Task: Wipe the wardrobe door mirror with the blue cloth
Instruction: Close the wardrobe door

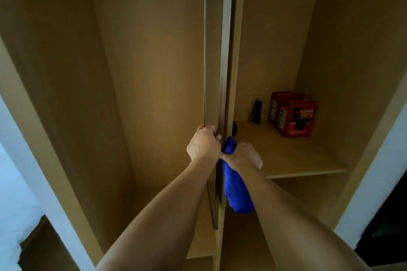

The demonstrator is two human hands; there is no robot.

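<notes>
At about 9 o'clock from the bright blue cloth (236, 191), the left hand (203, 142) has its grip curled tight around the silvery metal edge of the tall wardrobe door (223, 68), seen edge-on at centre. The right hand (243, 156) has its grip closed on the cloth, which hangs bunched toward 6 o'clock beside the door edge. At 2 o'clock from the hands, a light wooden shelf (293, 156) carries a small black torch (256, 111) and two red printed boxes (293, 114).

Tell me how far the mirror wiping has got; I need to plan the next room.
Done: the blue cloth is picked up, bunched in the right hand. In hand: the left hand grips the door edge, seen edge-on. Left: no mirror face shows, and the cloth isn't pressed flat on one, so the wiping looks unstarted.
</notes>
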